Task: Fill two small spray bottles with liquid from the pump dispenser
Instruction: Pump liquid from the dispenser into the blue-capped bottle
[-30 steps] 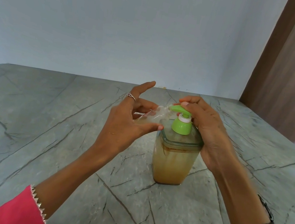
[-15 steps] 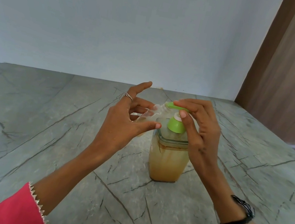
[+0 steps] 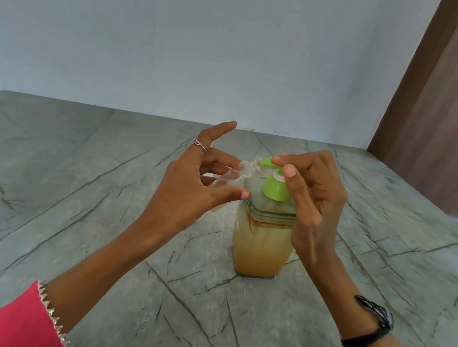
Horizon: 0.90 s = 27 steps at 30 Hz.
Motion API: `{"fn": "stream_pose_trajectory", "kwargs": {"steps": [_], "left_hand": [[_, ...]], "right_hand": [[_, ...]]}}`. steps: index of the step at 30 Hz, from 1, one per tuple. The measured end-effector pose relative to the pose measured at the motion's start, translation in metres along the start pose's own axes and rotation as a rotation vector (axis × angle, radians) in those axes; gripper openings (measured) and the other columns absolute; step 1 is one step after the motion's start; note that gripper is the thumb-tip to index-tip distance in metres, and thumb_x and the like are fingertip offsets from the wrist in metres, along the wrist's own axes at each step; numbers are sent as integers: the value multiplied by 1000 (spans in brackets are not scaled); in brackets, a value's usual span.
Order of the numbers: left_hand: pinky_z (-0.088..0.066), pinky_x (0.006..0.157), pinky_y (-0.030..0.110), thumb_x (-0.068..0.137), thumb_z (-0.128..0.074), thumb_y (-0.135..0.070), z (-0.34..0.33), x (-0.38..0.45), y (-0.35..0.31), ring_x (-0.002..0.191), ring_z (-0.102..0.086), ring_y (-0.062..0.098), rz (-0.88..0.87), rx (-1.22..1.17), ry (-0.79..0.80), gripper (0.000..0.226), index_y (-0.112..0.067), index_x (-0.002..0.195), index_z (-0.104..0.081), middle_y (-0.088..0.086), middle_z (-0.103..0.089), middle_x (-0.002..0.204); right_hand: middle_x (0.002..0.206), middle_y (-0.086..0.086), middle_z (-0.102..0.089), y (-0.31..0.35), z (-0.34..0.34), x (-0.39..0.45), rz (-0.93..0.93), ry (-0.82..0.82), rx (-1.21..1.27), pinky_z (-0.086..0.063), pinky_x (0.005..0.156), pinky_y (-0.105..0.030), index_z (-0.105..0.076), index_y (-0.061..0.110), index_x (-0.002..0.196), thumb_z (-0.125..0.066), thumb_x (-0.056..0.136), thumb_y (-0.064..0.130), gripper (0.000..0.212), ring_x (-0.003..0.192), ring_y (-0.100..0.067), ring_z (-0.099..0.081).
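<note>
Head view: the left hand (image 3: 189,184) grips a small clear spray bottle (image 3: 235,176) between thumb and fingers, tilted, its open neck touching the green pump head (image 3: 269,163). The pump dispenser (image 3: 263,240), holding amber liquid, stands upright on the grey stone counter (image 3: 65,190). The right hand (image 3: 313,200) rests fingertips on top of the pump head, thumb beside its stem.

Head-worn view, facing forward and down, close over stone countertop (image 3: 63,205)
</note>
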<state>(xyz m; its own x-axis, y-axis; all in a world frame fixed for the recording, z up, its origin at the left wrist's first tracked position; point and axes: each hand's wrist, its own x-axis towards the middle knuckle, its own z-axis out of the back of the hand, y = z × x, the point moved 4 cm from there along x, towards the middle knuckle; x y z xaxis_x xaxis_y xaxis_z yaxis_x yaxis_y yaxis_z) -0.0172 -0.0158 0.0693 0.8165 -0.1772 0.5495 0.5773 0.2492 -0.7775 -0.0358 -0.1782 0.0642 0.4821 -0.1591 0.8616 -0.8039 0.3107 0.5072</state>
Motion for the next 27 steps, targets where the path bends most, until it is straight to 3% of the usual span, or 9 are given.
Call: {"fn": "stream_pose_trajectory", "kwargs": {"steps": [2,4,9,14,27], "left_hand": [[-54,78,17,54,-76,-36,0,0,-2,90,-65,3,-2,-1,-1,87,-40,130,-35,-14,-66,95],[-54,79,18,55,-76,-35,1,0,-3,90,-65,3,-5,-2,0,86,-40,130,-35,-14,-66,95],[-54,80,20,55,-77,-33,1,0,-4,92,-65,4,-2,-29,-8,83,-42,127,-35,-12,-66,96],[-54,80,18,62,-81,-18,0,0,-3,91,-65,4,0,-19,-15,82,-41,127,-36,-10,-66,97],[-54,79,18,62,-82,-18,1,-1,0,89,-64,1,-1,1,10,85,-47,125,-33,-13,-66,94]], "right_hand": [[97,5,-56,-4,0,-4,-7,33,52,-51,75,-32,-67,21,96,-50,89,21,18,91,-19,-62],[106,3,-53,-7,-2,-7,8,91,37,-53,80,-40,-62,20,106,-52,88,19,21,96,-21,-61],[118,0,-47,-10,-2,-9,55,140,-49,-54,83,-40,-52,21,119,-62,81,14,39,103,-20,-59],[112,-1,-55,-10,-2,-8,-1,78,-5,-53,84,-48,-58,22,110,-67,80,8,34,106,-22,-59],[97,-4,-62,-4,1,-4,-34,4,19,-56,78,-37,-62,28,94,-70,79,4,29,93,-18,-65]]}}
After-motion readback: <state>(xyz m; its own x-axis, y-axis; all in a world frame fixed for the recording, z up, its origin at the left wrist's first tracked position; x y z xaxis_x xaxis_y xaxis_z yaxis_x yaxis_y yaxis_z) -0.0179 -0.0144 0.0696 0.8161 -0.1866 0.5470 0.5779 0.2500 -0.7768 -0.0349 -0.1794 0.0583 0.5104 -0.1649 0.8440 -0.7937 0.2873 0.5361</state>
